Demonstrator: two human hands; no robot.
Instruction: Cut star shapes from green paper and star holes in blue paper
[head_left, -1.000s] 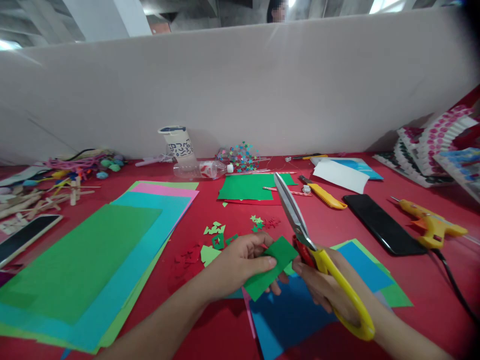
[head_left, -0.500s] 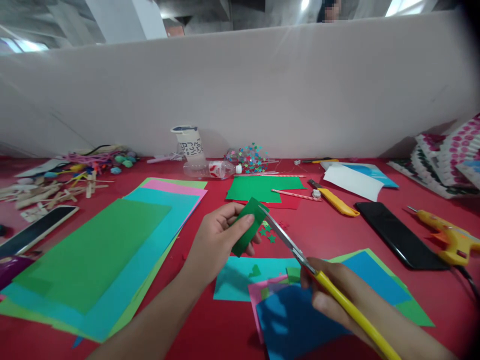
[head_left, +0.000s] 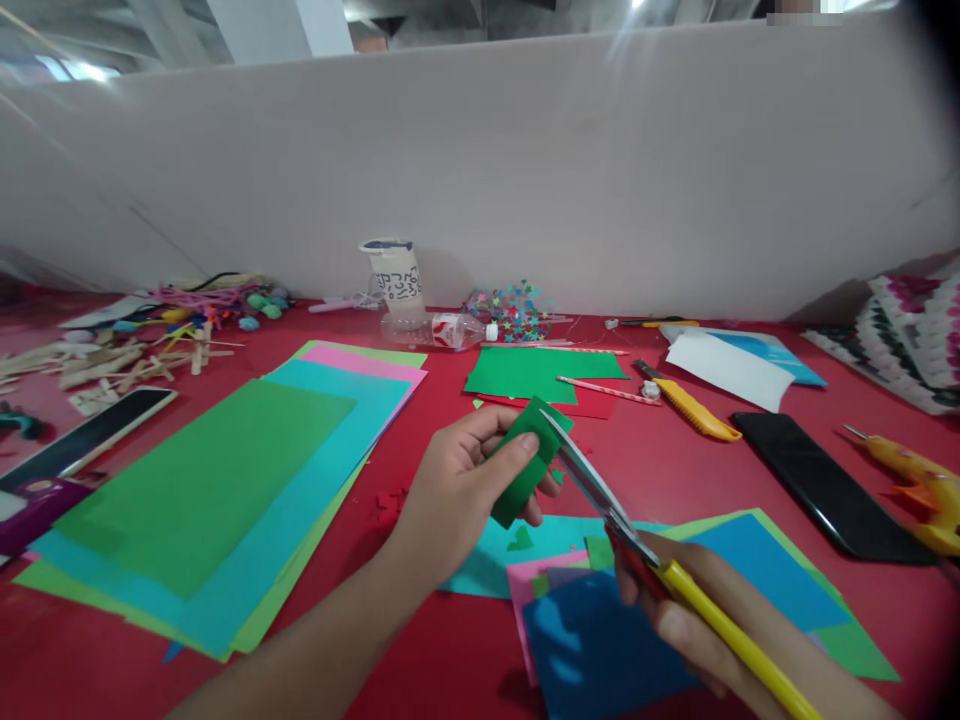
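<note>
My left hand (head_left: 476, 465) pinches a small folded piece of green paper (head_left: 523, 470) between thumb and fingers, above the red table. In my right hand (head_left: 697, 610) is a pair of scissors (head_left: 600, 490) with yellow and red handles. Its blades lie at the upper right edge of the green paper. Below the hands are a cyan sheet (head_left: 480, 560) with a small green scrap (head_left: 520, 539) on it, and a dark blue sheet (head_left: 600, 640) over a pink one. Small green and red cut bits lie partly hidden behind my left hand.
Stacked coloured sheets (head_left: 217, 480) lie at left, near a white-edged phone (head_left: 90, 435) and wooden sticks (head_left: 112, 360). Behind are a plastic bottle (head_left: 450, 330), a cup (head_left: 397, 285) and green paper (head_left: 517, 375). At right are a yellow cutter (head_left: 694, 405), a black phone (head_left: 817, 480) and a glue gun (head_left: 911, 475).
The view has turned slightly, so most things sit a little further right. The scissor blades now reach further over the green paper's edge. Both hands keep their hold.
</note>
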